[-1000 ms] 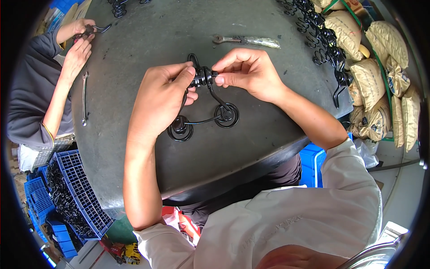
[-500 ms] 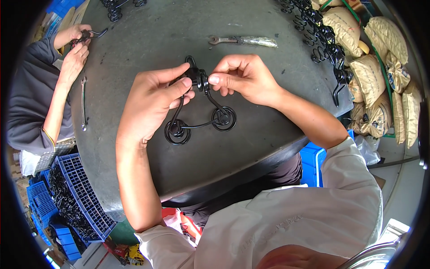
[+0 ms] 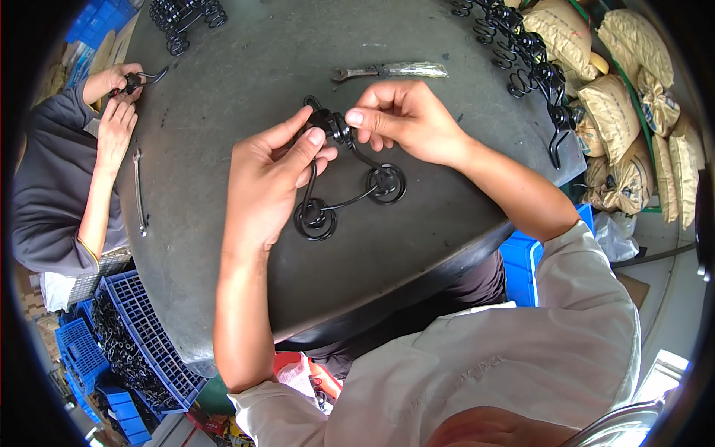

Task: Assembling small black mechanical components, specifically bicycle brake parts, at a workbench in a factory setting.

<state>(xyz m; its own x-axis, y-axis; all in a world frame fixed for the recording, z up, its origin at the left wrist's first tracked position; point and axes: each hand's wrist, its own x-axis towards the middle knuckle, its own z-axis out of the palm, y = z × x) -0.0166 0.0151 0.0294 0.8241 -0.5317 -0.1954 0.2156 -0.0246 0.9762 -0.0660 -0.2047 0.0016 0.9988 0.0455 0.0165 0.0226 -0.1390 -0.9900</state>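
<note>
A black bent-wire piece [image 3: 350, 203] with two round coil ends rests over the dark table, its upper part fixed to a black block [image 3: 321, 120]. My left hand [image 3: 269, 167] is closed on that block, thumb and forefinger gripping its left side. My right hand [image 3: 406, 123] pinches the block's right end between thumb and bent fingers; the small part under the fingertips is mostly hidden. Just beyond my hands lies an open-ended wrench [image 3: 357, 74] with its handle wrapped in clear film.
Similar black wire pieces stand at the table's right edge [image 3: 532, 71] and far left [image 3: 186, 18]. At the left, a co-worker's hands [image 3: 115, 130] hold a black part near another wrench [image 3: 138, 192]. Blue crates [image 3: 145, 335] of black parts sit lower left; sacks [image 3: 611, 119] are stacked right.
My view has shifted a little. The bent-wire piece has turned slightly, its coils swinging right, while both hands keep their grip.
</note>
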